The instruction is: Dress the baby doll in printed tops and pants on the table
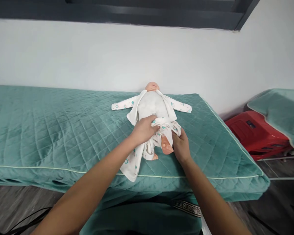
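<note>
A baby doll (152,86) lies on its back, head toward the wall, arms spread in the printed sleeves of a white baby romper (182,106). The romper is open down the front, baring the doll's pale cloth torso (150,104). My left hand (147,129) is closed on the bunched romper fabric over the doll's lower body, thumb on top. My right hand (181,143) pinches the cloth beside the doll's raised foot (166,146), which pokes out of a leg opening. The other foot (155,157) shows lower down, beside a loose flap of the romper.
The doll rests on a green quilted bed cover (63,130) with pale piping, against a white wall (88,55). A dark frame (124,14) runs above. At the right, a red plastic stool (257,132) sits under another green cover (284,107).
</note>
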The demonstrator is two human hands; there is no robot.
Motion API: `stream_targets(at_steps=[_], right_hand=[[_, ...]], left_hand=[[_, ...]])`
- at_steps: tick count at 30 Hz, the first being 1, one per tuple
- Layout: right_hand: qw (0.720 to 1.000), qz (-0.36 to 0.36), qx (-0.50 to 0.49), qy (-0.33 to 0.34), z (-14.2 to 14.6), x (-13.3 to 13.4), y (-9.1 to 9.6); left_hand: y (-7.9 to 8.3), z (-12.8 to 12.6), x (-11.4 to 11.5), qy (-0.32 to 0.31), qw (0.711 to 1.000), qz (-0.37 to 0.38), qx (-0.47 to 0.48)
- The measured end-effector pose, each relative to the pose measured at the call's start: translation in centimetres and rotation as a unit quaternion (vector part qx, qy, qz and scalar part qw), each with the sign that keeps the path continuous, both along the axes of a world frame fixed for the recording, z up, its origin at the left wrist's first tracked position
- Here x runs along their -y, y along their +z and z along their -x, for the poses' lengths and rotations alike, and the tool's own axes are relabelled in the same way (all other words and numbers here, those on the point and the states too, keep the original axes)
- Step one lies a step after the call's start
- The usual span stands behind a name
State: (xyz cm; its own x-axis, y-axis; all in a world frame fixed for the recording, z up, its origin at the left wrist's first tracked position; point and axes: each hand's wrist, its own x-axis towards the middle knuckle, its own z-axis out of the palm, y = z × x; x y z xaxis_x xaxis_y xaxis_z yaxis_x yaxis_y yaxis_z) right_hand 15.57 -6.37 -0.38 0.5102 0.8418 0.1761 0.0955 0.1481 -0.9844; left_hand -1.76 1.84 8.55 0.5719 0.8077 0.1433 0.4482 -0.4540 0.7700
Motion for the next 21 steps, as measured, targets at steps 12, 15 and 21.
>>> stream_targets(at_steps=[12, 15, 21], right_hand=[[0.992, -0.001, 0.105, -0.067, 0.2, -1.5, 0.9], [0.982, -0.040, 0.184, -0.015, 0.4, -0.7, 2.1], [0.908, 0.017, 0.348, 0.232, 0.9, -3.4, 7.8]], left_hand=[[-1.5, 1.6, -2.8, -0.043, 0.979, 0.117, 0.159], [-3.1, 3.4, -3.2, -0.084, 0.943, 0.224, 0.230], [-5.5, 4.2, -3.0, -0.091, 0.879, 0.327, 0.335]])
